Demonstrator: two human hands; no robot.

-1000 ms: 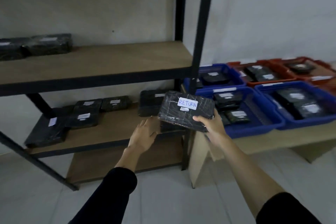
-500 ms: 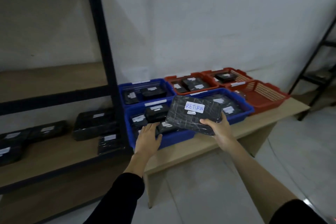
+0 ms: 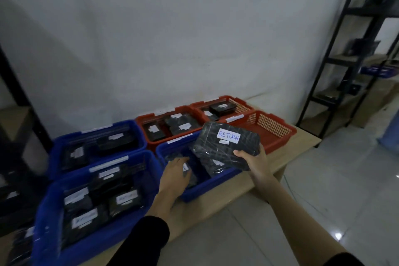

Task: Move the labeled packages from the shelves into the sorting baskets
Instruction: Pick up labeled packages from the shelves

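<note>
My right hand (image 3: 253,161) grips a black wrapped package (image 3: 220,147) with a white label reading RETURN. It hangs tilted over the right end of a blue basket (image 3: 207,187) that holds other black packages. My left hand (image 3: 174,174) hovers open over that same basket's left half, fingers relaxed, holding nothing. Just behind the held package stands a red basket (image 3: 278,136) whose visible inside holds nothing.
Two more blue baskets (image 3: 95,134) (image 3: 51,207) and two red baskets (image 3: 151,119) (image 3: 239,102) with packages sit on the low wooden bench (image 3: 302,138). A black shelf post (image 3: 19,90) stands at left. Another black shelving unit (image 3: 354,54) rises at right.
The view has swung right, away from the shelves and closer over the baskets. My right hand has carried the RETURN package to the right, toward the red baskets. My left hand now hovers over the blue basket.
</note>
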